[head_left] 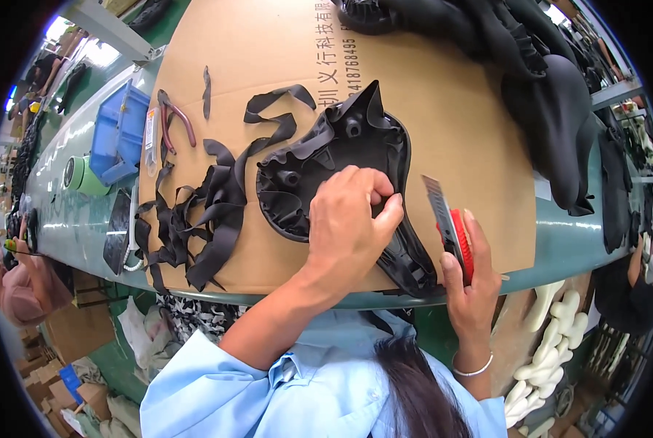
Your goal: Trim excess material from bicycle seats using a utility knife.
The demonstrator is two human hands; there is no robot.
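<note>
A black bicycle saddle lies underside up, with loose black cover material gathered round its rim and one pointed flap standing at the far end. My left hand is closed over its near right part, thumb and fingers pinched at the cover's edge; what lies between the fingertips is partly hidden. To the right of the saddle, my right hand grips a red and grey utility knife. Its blade is out, points away from me and up to the left, and is apart from the saddle.
Cardboard covers the table. Black offcut strips lie left of the saddle, with red-handled pliers beyond. A blue bin and green tape roll stand farther left. Black covers are piled at the far right.
</note>
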